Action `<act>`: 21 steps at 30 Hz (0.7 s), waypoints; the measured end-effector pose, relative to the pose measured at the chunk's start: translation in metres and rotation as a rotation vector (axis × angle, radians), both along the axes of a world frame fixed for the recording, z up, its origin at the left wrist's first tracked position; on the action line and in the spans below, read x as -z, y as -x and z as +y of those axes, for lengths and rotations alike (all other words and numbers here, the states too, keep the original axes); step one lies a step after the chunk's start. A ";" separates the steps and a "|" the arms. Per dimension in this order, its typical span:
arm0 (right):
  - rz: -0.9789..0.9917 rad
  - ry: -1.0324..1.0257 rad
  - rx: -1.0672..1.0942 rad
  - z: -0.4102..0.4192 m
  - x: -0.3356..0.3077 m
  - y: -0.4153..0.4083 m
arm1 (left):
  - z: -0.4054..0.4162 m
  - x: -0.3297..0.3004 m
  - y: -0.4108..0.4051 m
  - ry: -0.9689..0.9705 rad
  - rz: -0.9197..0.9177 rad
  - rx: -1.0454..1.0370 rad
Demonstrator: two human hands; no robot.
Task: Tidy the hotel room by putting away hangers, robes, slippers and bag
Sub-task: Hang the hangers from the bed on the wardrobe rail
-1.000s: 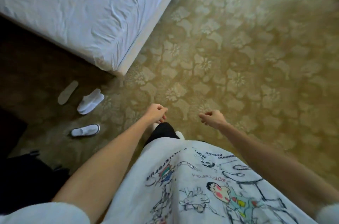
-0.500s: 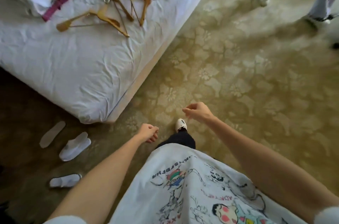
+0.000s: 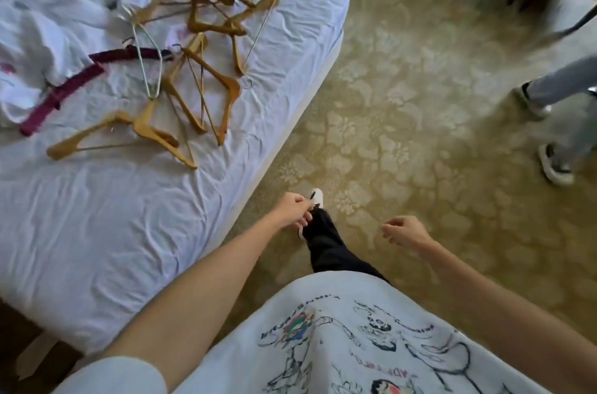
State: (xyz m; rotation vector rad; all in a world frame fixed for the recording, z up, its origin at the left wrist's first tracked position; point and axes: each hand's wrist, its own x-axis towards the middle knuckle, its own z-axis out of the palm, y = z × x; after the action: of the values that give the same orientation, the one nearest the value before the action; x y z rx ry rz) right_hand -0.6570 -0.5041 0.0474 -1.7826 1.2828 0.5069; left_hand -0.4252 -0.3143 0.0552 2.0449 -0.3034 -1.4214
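On bed (image 3: pixel 135 232), upper left: we see wooden hangers (image 3: pixel 200 70) in tangled heap, maroon padded hanger (image 3: pixel 64 87) and wire hanger (image 3: pixel 147 51) among them, white cloth (image 3: pixel 48 16) bunched beside. Our left hand (image 3: pixel 292 206) and right hand (image 3: pixel 402 230) hang over patterned carpet (image 3: pixel 403 103) beside bed, fingers loosely curled, grasping nothing. Another person's legs (image 3: pixel 562 96) at right edge.
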 end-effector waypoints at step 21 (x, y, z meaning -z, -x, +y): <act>-0.302 -0.099 -0.464 -0.226 -0.048 -0.565 | -0.162 0.018 -0.374 -0.127 0.046 -0.553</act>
State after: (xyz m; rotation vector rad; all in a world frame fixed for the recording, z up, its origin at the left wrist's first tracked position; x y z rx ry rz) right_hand -0.0918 -0.7298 0.0952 -1.9857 0.6259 0.5178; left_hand -0.0510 -0.4762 0.0369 1.9785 0.3591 -1.1552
